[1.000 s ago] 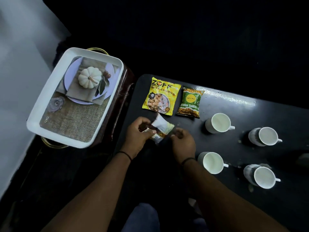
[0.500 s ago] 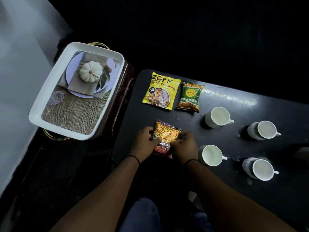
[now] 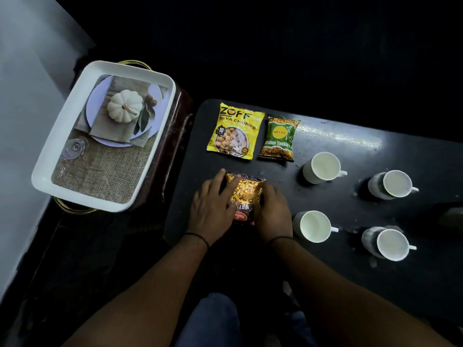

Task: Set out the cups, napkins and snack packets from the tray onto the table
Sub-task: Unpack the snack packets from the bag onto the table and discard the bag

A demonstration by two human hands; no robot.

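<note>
A dark red and orange mixture packet lies flat on the black table, near its front left corner. My left hand rests on the packet's left side and my right hand on its right side, fingers spread over it. Behind it lie a yellow soya chunks packet and a green packet, side by side. Several white cups stand to the right, among them a cup behind and a cup close to my right wrist. The white tray sits to the left.
The tray's bottom shows a printed picture of a pumpkin, plate and burlap. It rests on a dark brown stand with gold handles, just left of the table. Two more cups stand further right. A pale wall runs along the left.
The packet was held up and turned between both hands a second ago. It now lies flat on the table, face up, with both hands pressing on its sides.
</note>
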